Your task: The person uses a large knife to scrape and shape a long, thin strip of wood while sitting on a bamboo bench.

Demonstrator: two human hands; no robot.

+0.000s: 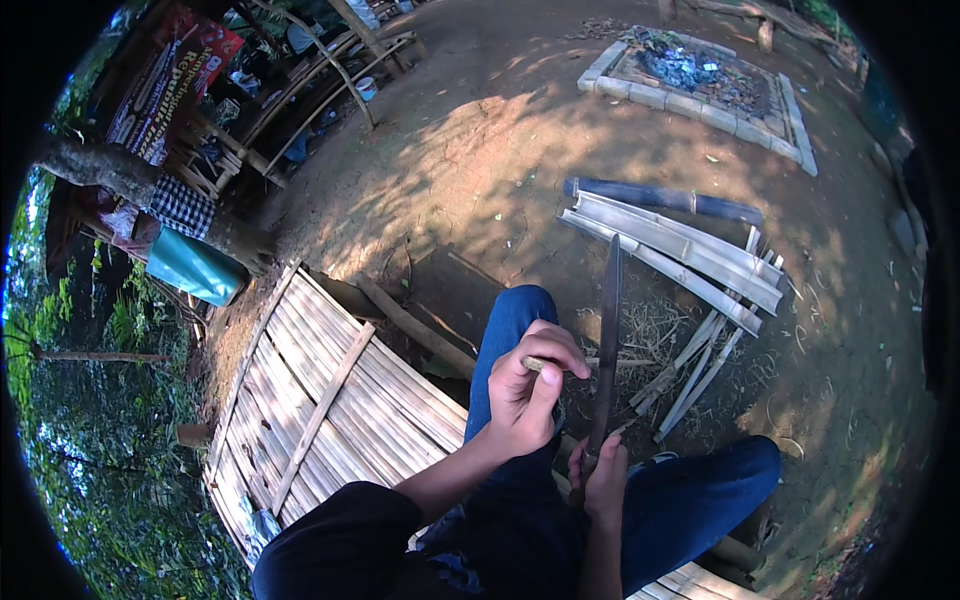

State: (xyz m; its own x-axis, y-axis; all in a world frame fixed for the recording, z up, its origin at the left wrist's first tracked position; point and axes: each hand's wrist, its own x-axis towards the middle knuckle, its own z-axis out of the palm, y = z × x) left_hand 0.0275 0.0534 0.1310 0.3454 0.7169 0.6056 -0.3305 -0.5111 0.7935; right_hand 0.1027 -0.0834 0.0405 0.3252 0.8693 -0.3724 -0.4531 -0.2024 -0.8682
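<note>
My left hand (524, 392) is closed around a thin bamboo strip (542, 365), whose end shows between thumb and fingers. Lower and to the right, my right hand (603, 478) grips the handle of a machete (609, 345). Its long dark blade points away from me, standing just right of my left fingers. Whether the blade touches the strip I cannot tell. Both hands are above my legs in blue jeans (690, 510). A pale sliver sticks out near the right hand; I cannot tell whether it is held.
A slatted bamboo bench (330, 400) is under me and to the left. Split bamboo halves (680, 245) and a dark pole (665, 198) lie ahead on the dirt, with shavings (655, 345) nearer. Farther off are a block-edged fire pit (690, 105), a teal cylinder (195, 266) and a banner (165, 90).
</note>
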